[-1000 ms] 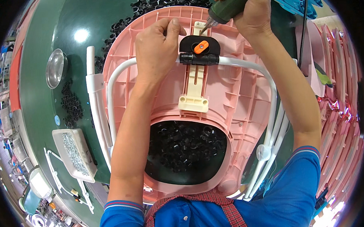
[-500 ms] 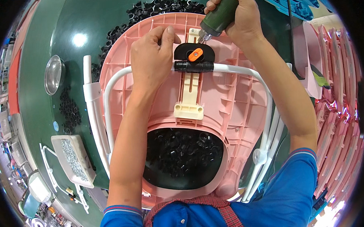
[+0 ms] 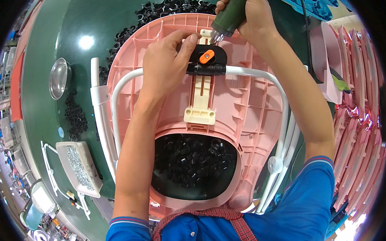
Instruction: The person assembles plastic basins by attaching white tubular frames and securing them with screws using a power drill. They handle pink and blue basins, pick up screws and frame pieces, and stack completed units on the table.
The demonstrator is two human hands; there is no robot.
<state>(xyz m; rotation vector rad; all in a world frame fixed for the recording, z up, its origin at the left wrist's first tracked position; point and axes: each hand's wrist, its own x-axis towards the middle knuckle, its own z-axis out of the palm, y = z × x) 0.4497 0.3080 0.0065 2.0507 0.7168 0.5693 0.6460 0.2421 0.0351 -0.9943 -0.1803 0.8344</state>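
My right hand [image 3: 257, 14] grips a green power screwdriver [image 3: 231, 13], its silver tip slanting down to the far edge of a black bracket [image 3: 218, 54]. The bracket carries an orange knob [image 3: 207, 56] and sits around the crossbar of a white tubular frame [image 3: 253, 72]. Beside the driver tip, my left hand [image 3: 166, 61] is closed against the bracket's left side, thumb and forefinger toward the tip; anything between them is hidden. Under both lies a pink plastic panel [image 3: 171, 108], underside up, with a cream slotted rail [image 3: 202, 96] along its middle.
Black plastic clips [image 3: 171, 7] lie heaped beyond the panel, with more seen through its opening. At the left are a metal bowl [image 3: 59, 78] and a white tray [image 3: 96, 185] of small metal pieces. Pink panels [image 3: 357, 96] stand stacked at the right; blue parts [image 3: 310, 3] lie far right.
My left hand has shifted right, its thumb and forefinger now closer to the driver tip and over the bracket's left edge. The screwdriver has moved slightly.
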